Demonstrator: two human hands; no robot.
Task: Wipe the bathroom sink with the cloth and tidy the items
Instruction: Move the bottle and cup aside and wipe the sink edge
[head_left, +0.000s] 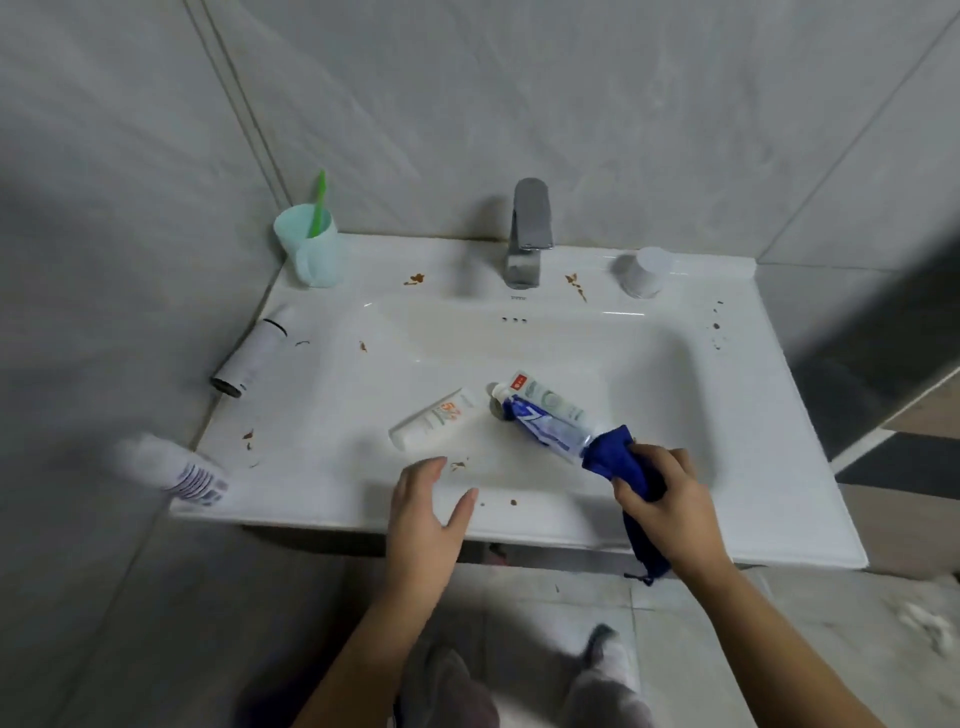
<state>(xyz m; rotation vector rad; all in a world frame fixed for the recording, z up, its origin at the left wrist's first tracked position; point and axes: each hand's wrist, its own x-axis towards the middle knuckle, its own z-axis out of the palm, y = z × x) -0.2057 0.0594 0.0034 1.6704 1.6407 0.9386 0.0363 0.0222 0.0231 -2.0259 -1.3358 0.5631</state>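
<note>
A white bathroom sink (675, 291) is spotted with brown stains around the tap and along its left and front rim. My right hand (665, 493) grips a dark blue cloth (610, 452) above the front right of the basin. In the basin lie a blue and white toothpaste tube (545, 421), a green and white tube (550, 397) behind it and a white tube with orange print (434, 418). My left hand (426, 509) hovers over the front rim, fingers spread, holding nothing, just short of the white tube.
A mint cup with a green toothbrush (311, 249) stands at the back left corner. A white bottle (254, 351) lies on the left rim, another white bottle (176, 470) at the front left corner. A chrome tap (527, 234) and a white jar (647, 273) stand at the back.
</note>
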